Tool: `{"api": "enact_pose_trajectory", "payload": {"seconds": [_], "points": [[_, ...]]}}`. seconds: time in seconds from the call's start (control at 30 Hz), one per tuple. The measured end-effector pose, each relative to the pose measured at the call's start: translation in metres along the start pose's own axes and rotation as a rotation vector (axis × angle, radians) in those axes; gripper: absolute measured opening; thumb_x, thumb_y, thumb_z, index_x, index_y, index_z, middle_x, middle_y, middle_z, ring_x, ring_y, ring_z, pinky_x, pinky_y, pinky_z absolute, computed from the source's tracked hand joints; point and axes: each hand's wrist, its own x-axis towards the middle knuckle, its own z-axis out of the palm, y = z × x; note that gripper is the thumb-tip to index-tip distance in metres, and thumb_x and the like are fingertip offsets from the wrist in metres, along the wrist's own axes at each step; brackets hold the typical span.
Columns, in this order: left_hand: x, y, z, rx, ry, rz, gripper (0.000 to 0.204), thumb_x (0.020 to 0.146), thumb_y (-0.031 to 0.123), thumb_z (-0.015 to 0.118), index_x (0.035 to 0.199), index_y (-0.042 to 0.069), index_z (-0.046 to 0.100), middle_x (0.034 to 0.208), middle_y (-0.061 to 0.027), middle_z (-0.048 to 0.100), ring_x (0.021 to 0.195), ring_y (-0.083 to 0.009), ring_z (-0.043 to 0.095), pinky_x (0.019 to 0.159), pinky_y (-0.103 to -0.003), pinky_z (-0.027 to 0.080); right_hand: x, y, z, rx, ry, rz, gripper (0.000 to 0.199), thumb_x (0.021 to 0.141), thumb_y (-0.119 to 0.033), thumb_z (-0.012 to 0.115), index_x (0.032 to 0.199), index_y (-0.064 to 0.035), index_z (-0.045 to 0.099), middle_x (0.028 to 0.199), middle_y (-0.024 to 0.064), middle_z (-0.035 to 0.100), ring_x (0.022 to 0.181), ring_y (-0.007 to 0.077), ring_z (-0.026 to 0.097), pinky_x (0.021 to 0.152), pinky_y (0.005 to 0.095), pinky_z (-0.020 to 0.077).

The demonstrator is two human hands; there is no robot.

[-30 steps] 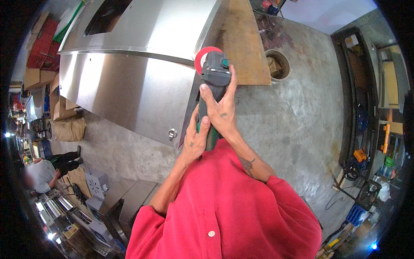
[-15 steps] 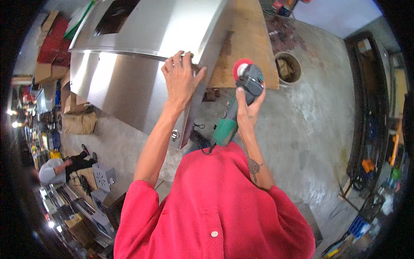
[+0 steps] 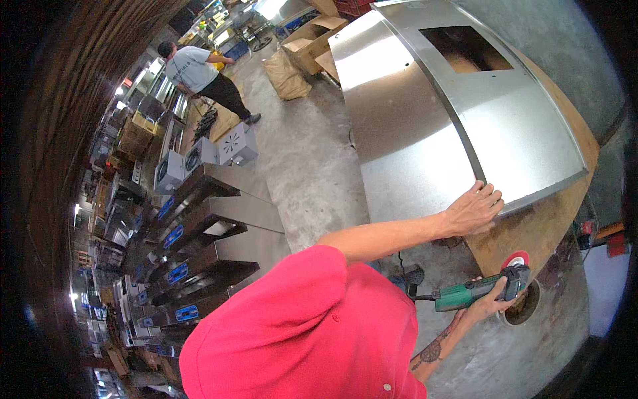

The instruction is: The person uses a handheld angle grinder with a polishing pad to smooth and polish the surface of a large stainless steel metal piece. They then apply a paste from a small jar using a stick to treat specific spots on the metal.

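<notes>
A large shiny sheet-metal housing (image 3: 412,153) with a rectangular cutout lies on a wooden board at the upper right. My left hand (image 3: 473,209) is at its near edge, with fingers curled over the corner where a raised seam ends. My right hand (image 3: 492,302) grips a green and black angle grinder (image 3: 458,294) near its head. The grinder's red disc (image 3: 515,259) with a pale centre faces the board and is apart from the metal. A cord leaves the grinder's rear toward my body.
Bare wood of the board (image 3: 565,213) shows beyond the housing. A round bin (image 3: 522,306) stands beneath the grinder head. Several dark metal units (image 3: 226,219) are stacked on the left. A co-worker (image 3: 203,76) stands at the upper left near cardboard boxes (image 3: 312,43).
My view has swung left, so the housing and grinder now appear farther right. My left hand stays at the housing's edge; the right still holds the grinder. The stacked units show more fully.
</notes>
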Motion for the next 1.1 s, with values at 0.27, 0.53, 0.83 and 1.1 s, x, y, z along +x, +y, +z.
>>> {"api": "enact_pose_trajectory", "payload": {"seconds": [0.27, 0.53, 0.83, 1.1], "points": [[-0.002, -0.047, 0.027, -0.163, -0.082, 0.057, 0.014, 0.088, 0.011, 0.064, 0.096, 0.0, 0.069, 0.106, -0.0194, 0.069, 0.101, -0.0361, 0.066, 0.092, -0.05, 0.05, 0.019, 0.023, -0.027, -0.181, -0.011, -0.008, 0.086, 0.102, -0.028, 0.077, 0.166, -0.0062, 0.025, 0.146, 0.0195, 0.051, 0.111, 0.0298, 0.06, 0.096, 0.042, 0.0494], [0.006, -0.109, -0.058, -0.298, -0.16, -0.466, 0.035, 0.116, 0.026, 0.05, 0.133, 0.002, 0.07, 0.127, -0.0166, 0.069, 0.116, -0.0299, 0.065, 0.101, -0.042, 0.052, 0.002, 0.023, -0.013, 0.026, 0.091, 0.125, 0.097, 0.102, -0.032, 0.078, 0.169, 0.0001, 0.016, 0.152, 0.0212, 0.048, 0.129, 0.0273, 0.057, 0.113, 0.0408, 0.0443], [0.029, -0.052, -0.024, 0.024, -0.293, 0.046, 0.043, 0.105, 0.021, 0.066, 0.144, 0.002, 0.06, 0.137, -0.0227, 0.062, 0.133, -0.0376, 0.056, 0.115, -0.054, 0.04, 0.005, 0.046, -0.013, 0.055, 0.14, 0.181, 0.096, 0.101, -0.027, 0.078, 0.17, -0.0025, 0.016, 0.146, 0.0209, 0.052, 0.12, 0.0256, 0.061, 0.107, 0.0399, 0.0482], [0.073, -0.1, -0.002, -0.109, -0.142, -0.442, 0.033, 0.112, 0.031, 0.06, 0.126, 0.004, 0.074, 0.112, -0.0139, 0.076, 0.106, -0.0292, 0.071, 0.099, -0.044, 0.052, 0.005, 0.028, -0.016, -0.002, 0.065, 0.117, 0.096, 0.101, -0.025, 0.078, 0.17, -0.0042, 0.015, 0.145, 0.0199, 0.053, 0.119, 0.0248, 0.061, 0.106, 0.0407, 0.0493]]}}
